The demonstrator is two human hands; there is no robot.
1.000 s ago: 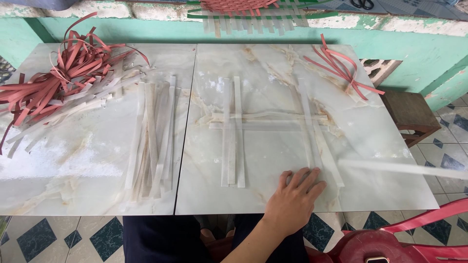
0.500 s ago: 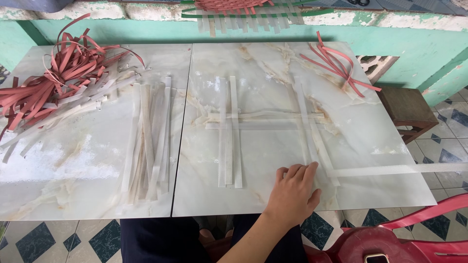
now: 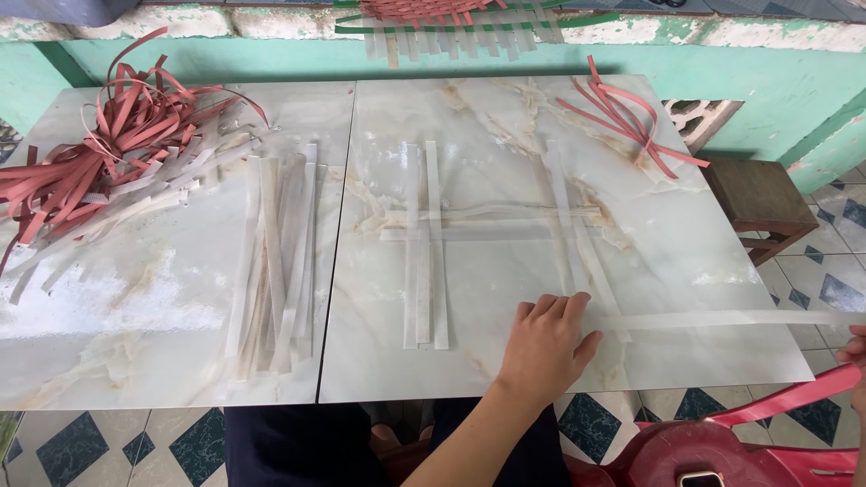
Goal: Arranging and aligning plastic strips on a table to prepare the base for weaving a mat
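My left hand [image 3: 546, 347] lies flat, palm down, on the marble-patterned table [image 3: 162, 325], pressing the near ends of two upright white strips [image 3: 568, 225]. These cross two horizontal white strips [image 3: 492, 224] and another upright pair of white strips [image 3: 424, 243], forming a loose grid. A long white strip [image 3: 722, 318] runs from beside my left thumb to the right edge of the view. Only a sliver of my right hand [image 3: 855, 356] shows there, just under that strip's end; its grip is hidden.
A bundle of loose white strips [image 3: 275, 261] lies left of the grid. A heap of red and white strips [image 3: 108, 153] fills the far left corner, and a few red strips [image 3: 622, 117] lie far right. A red plastic chair [image 3: 722, 442] and a brown stool [image 3: 758, 198] stand to the right.
The long white strip's left end has slid a little closer to my left hand. My left hand stays pressed on the same spot.
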